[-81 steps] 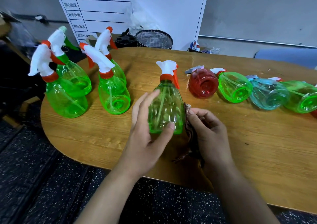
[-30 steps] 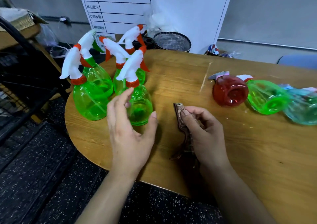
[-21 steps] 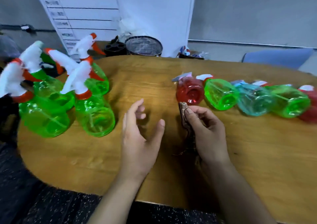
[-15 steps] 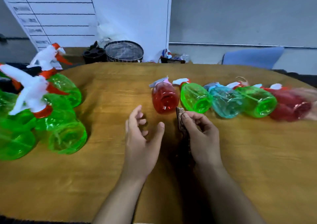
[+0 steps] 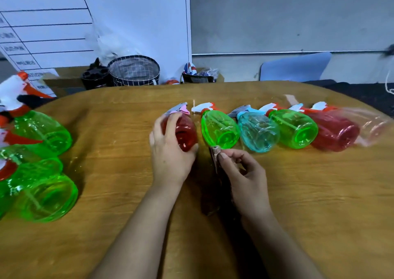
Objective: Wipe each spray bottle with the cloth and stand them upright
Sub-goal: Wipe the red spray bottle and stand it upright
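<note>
A red spray bottle point(image 5: 186, 132) lies on its side at the left end of a row on the wooden table point(image 5: 319, 193). My left hand point(image 5: 170, 152) grips its body. My right hand point(image 5: 245, 176) pinches a dark cloth point(image 5: 215, 157) just right of it, near the table's middle. Further along the row lie a green bottle point(image 5: 220, 129), a blue one point(image 5: 258, 132), another green one point(image 5: 295, 129), a red one point(image 5: 334, 132) and a blurred pale one point(image 5: 371, 125). Several green bottles point(image 5: 42, 182) stand upright at the far left.
Behind the table stand a white board point(image 5: 106, 22), a checked basket point(image 5: 135, 70) and a black holder point(image 5: 94, 79). A blue chair back point(image 5: 296, 66) shows at the back right. The table's near edge runs below the frame.
My left hand set the wiped green bottle upright with the group at the left, then reached right and took hold of the lying red bottle. My view swung right. The right hand kept the cloth.
</note>
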`<act>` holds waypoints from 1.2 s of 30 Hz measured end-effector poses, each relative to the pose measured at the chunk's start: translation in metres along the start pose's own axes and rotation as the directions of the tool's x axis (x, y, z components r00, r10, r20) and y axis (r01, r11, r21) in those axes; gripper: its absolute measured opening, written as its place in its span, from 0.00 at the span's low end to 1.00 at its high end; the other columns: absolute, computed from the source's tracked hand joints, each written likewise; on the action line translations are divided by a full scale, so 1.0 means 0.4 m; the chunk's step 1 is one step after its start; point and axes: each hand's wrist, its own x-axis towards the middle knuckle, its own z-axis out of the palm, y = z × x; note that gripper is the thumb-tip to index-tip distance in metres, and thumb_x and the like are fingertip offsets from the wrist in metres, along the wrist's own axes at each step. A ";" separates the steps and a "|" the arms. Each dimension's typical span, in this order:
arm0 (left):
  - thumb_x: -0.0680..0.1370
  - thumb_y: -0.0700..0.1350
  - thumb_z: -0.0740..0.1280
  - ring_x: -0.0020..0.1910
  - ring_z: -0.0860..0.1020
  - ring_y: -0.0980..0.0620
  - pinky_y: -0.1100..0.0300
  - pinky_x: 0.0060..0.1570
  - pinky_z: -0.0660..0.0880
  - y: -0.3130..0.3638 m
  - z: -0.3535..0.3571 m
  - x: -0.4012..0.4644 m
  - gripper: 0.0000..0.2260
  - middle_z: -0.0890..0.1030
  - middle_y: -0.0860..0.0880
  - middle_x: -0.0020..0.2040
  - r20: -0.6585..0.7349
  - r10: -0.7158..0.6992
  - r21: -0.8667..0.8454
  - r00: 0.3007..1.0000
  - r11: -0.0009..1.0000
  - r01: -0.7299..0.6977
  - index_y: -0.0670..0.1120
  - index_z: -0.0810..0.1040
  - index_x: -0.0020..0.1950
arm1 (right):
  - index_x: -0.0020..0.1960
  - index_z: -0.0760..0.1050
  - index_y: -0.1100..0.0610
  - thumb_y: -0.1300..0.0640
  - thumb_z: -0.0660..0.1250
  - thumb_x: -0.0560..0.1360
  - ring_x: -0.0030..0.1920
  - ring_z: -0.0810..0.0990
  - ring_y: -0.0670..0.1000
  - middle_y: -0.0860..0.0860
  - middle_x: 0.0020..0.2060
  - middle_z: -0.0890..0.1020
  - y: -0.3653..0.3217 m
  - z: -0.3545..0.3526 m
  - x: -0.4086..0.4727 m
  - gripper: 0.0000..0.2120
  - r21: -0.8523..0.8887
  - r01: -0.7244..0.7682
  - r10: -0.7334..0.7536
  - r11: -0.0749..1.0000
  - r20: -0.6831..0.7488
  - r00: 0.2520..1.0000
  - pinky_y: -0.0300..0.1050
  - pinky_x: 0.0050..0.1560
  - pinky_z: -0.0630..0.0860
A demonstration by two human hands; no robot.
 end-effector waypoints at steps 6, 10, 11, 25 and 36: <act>0.69 0.42 0.83 0.62 0.77 0.47 0.74 0.62 0.71 0.006 -0.087 -0.069 0.36 0.71 0.48 0.71 -0.020 -0.087 -0.157 0.996 0.984 0.082 0.54 0.73 0.74 | 0.50 0.85 0.59 0.56 0.74 0.76 0.48 0.84 0.48 0.53 0.45 0.88 -0.001 -0.016 -0.051 0.07 0.118 0.029 -0.020 0.993 -0.077 0.997 0.40 0.49 0.79; 0.71 0.44 0.83 0.59 0.73 0.59 0.84 0.54 0.63 0.028 -0.145 -0.180 0.36 0.71 0.48 0.69 -0.031 -0.150 -0.264 0.988 0.955 0.137 0.50 0.72 0.76 | 0.51 0.85 0.59 0.62 0.73 0.79 0.47 0.84 0.46 0.53 0.46 0.89 -0.015 -0.006 -0.121 0.03 0.076 -0.009 0.010 0.997 -0.016 1.000 0.37 0.49 0.79; 0.71 0.47 0.83 0.60 0.73 0.59 0.82 0.58 0.63 0.028 -0.154 -0.204 0.36 0.73 0.49 0.68 -0.029 -0.146 -0.281 0.989 0.950 0.132 0.49 0.73 0.75 | 0.52 0.85 0.60 0.63 0.73 0.79 0.46 0.84 0.46 0.53 0.46 0.89 -0.017 -0.004 -0.133 0.03 0.060 -0.009 0.010 0.998 -0.011 1.000 0.37 0.49 0.79; 0.71 0.71 0.72 0.70 0.77 0.60 0.55 0.70 0.76 0.022 -0.235 -0.408 0.42 0.73 0.67 0.72 0.254 -0.129 -0.506 0.959 0.827 0.245 0.63 0.62 0.82 | 0.57 0.82 0.50 0.58 0.66 0.85 0.49 0.84 0.39 0.46 0.49 0.87 -0.019 0.006 -0.252 0.06 -0.221 0.087 -0.099 0.971 -0.042 0.994 0.32 0.49 0.77; 0.72 0.63 0.75 0.68 0.80 0.56 0.60 0.63 0.79 0.001 -0.260 -0.397 0.47 0.75 0.49 0.74 0.406 -0.061 -0.628 0.912 0.706 0.327 0.58 0.55 0.86 | 0.63 0.80 0.48 0.44 0.59 0.83 0.58 0.81 0.42 0.43 0.56 0.84 0.016 0.005 -0.250 0.15 -0.424 0.200 -0.186 0.884 0.074 0.980 0.40 0.60 0.75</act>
